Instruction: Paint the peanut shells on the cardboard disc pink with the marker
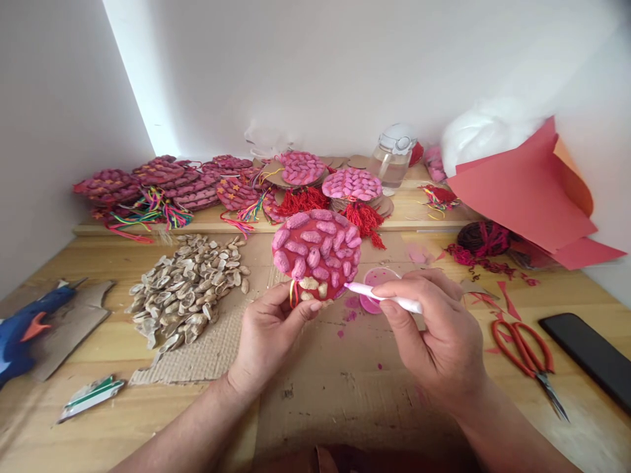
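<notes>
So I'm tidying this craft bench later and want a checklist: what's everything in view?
shell disc: one, pink shells on red, held up centre.
brush: one, white, tip at the disc.
paint cup: one, pink, behind the brush.
peanut shells: a pile, tan, left of centre.
finished discs: many, pink, rear shelf.
glue gun: one, blue, far left.
scissors: one pair, red, right.
phone: one, black, far right.
red paper: sheets, rear right.
bottle: one, clear, rear.
left hand: holds the disc.
right hand: holds the brush.

Left hand (266, 338) raised, fingers pinched upward, right hand (438, 335) curled in a pen-like grip, forearms converging
</notes>
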`<state>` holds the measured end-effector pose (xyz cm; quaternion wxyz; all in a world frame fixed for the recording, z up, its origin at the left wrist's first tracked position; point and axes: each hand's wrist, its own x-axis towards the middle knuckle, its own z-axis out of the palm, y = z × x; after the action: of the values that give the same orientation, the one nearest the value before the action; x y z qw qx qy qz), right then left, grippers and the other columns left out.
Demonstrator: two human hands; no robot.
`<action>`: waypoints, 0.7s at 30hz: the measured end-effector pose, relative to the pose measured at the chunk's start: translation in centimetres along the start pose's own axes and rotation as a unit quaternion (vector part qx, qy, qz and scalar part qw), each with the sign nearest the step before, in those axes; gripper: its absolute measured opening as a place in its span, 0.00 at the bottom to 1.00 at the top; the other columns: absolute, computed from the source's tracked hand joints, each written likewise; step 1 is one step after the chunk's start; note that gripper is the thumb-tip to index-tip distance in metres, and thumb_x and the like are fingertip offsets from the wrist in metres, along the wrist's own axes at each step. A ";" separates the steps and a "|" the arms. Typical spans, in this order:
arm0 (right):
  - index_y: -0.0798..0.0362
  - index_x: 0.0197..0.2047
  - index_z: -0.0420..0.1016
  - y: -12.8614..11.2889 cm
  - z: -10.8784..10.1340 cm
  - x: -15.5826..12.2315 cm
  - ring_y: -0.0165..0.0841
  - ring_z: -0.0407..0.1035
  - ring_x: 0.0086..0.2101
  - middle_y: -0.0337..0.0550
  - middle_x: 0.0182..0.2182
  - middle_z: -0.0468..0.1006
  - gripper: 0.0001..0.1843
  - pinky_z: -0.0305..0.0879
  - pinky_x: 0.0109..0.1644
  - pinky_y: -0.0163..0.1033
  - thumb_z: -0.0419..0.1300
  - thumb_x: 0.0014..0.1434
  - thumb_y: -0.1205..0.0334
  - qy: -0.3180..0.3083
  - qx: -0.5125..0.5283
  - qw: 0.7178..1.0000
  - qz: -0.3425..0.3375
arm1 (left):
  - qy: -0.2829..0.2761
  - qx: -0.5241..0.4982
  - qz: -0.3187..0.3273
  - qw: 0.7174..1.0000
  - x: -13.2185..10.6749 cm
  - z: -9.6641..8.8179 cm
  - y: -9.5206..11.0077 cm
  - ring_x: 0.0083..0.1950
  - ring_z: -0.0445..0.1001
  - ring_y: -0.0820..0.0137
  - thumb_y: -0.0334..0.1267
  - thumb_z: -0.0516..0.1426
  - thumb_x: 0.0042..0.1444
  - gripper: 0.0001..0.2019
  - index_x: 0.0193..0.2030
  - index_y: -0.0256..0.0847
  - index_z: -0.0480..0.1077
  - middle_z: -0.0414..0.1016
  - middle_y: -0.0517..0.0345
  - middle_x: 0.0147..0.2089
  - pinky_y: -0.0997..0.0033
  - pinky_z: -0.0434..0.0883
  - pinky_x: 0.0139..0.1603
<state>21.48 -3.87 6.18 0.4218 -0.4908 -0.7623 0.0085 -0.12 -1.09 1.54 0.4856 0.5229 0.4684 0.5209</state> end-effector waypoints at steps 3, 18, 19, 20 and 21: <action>0.47 0.47 0.73 0.1 0.0 -0.1 0.36 0.69 0.41 0.39 0.38 0.79 0.09 0.60 0.49 0.47 0.60 0.65 0.68 0.024 0.019 0.999 0.011 | 0.005 -0.014 -0.017 1.000 0.1 -0.1 -0.1 0.32 0.75 0.70 0.41 0.69 0.53 0.09 0.37 0.38 0.81 0.80 0.56 0.33 0.73 0.75 0.35; 0.48 0.47 0.75 0.5 -0.2 -0.2 0.36 0.69 0.44 0.41 0.39 0.76 0.09 0.64 0.52 0.47 0.59 0.64 0.68 0.024 0.109 0.993 0.036 | -0.027 -0.164 -0.092 0.982 0.6 -0.6 -1.1 0.39 0.80 0.73 0.37 0.67 0.56 0.08 0.43 0.41 0.81 0.83 0.57 0.41 0.77 0.80 0.39; 0.48 0.47 0.75 0.5 -0.2 -0.2 0.36 0.69 0.44 0.41 0.38 0.76 0.09 0.64 0.52 0.47 0.59 0.64 0.69 0.026 0.101 0.994 0.036 | -0.026 -0.162 -0.092 0.982 0.6 -0.6 -1.1 0.39 0.80 0.72 0.37 0.67 0.56 0.08 0.43 0.41 0.81 0.83 0.57 0.41 0.77 0.80 0.39; 0.48 0.47 0.75 0.5 -0.2 -0.2 0.35 0.69 0.43 0.40 0.38 0.77 0.09 0.63 0.52 0.47 0.59 0.64 0.69 0.032 0.095 0.994 0.037 | -0.025 -0.161 -0.092 0.982 0.6 -0.7 -1.1 0.39 0.80 0.72 0.37 0.67 0.56 0.08 0.43 0.41 0.81 0.83 0.56 0.41 0.77 0.80 0.39; 0.48 0.46 0.75 0.5 -0.2 -0.1 0.35 0.69 0.43 0.40 0.38 0.77 0.09 0.63 0.52 0.47 0.59 0.64 0.69 0.038 0.094 0.994 0.038 | -0.025 -0.159 -0.093 0.982 0.6 -0.7 -1.1 0.39 0.80 0.72 0.37 0.67 0.56 0.09 0.43 0.41 0.81 0.83 0.56 0.41 0.76 0.80 0.39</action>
<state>22.00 -3.77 5.97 0.4940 -0.4780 -0.7222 0.0773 -0.75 -0.41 0.44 0.6209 0.4058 0.4137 0.5279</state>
